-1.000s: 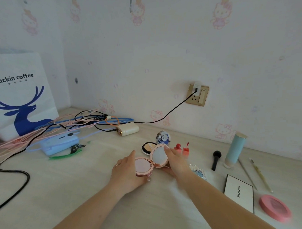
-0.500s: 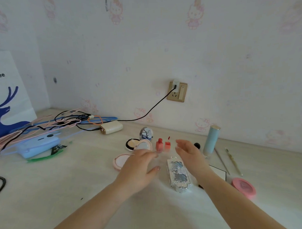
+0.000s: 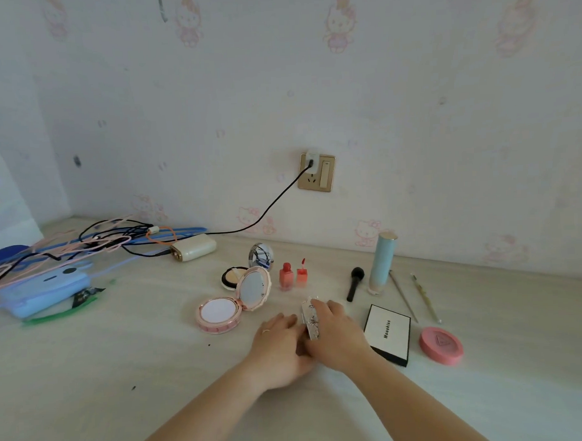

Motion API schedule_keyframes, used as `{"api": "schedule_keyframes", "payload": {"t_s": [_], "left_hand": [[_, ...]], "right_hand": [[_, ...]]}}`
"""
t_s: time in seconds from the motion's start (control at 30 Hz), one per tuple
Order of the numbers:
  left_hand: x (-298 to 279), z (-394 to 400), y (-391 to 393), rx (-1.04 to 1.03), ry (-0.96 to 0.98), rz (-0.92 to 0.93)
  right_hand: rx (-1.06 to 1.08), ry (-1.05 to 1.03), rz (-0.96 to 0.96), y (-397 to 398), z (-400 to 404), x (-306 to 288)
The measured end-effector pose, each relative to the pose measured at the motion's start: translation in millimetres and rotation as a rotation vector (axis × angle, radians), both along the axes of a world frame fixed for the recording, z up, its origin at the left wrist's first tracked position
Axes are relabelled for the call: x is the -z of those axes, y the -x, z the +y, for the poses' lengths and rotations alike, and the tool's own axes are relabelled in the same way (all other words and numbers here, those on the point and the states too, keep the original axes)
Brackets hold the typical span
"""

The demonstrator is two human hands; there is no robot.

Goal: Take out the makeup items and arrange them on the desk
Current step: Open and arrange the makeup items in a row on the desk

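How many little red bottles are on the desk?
2. The little red bottle and its twin with a wand stand side by side behind the open pink compact. None seems hidden.

White box (image 3: 387, 331) lid: "Moookiss" in black, running sideways (spelling uncertain). Pink compact (image 3: 441, 345): triangle emblem, unreadable. No other legible text.

a pale wood-grain desk (image 3: 123, 374) against the wall carries an open pink cushion compact (image 3: 231, 305), a small powder compact (image 3: 234, 277), two red lip tints (image 3: 293, 275), a black brush (image 3: 354, 283), an upright blue tube (image 3: 383, 261), a white palette box (image 3: 387, 332), a pink round case (image 3: 441, 345), a silver patterned case (image 3: 311, 318), a cream power bank (image 3: 193, 247) and tangled cables (image 3: 86, 240).
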State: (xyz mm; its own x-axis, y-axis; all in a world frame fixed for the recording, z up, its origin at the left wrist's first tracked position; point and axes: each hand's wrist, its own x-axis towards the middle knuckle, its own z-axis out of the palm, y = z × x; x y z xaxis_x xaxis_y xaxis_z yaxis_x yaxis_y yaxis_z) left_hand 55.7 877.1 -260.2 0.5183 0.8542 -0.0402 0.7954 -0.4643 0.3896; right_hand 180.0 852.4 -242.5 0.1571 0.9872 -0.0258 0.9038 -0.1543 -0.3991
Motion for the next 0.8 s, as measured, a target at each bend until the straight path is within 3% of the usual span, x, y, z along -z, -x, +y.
{"api": "schedule_keyframes", "payload": {"t_s": [0.13, 0.37, 0.67, 0.8], "left_hand": [[-1.8, -6.8, 0.8, 0.012, -0.023, -0.143], [-10.7, -14.9, -2.5, 0.011, -0.334, -0.437], [-29.7, -28.1, -4.8, -0.026, -0.429, -0.614], [-35.4, -30.8, -6.2, -0.090, -0.235, -0.818]], "right_hand": [[0.032, -0.030, 0.340, -7.2, -4.6, -9.3], [-0.025, -0.104, 0.758, -10.5, -33.1, -51.1], [-0.193, -0.053, 0.794, -9.1, -58.4, -79.6], [-0.239, -0.074, 0.680, -11.5, -61.2, -79.1]]}}
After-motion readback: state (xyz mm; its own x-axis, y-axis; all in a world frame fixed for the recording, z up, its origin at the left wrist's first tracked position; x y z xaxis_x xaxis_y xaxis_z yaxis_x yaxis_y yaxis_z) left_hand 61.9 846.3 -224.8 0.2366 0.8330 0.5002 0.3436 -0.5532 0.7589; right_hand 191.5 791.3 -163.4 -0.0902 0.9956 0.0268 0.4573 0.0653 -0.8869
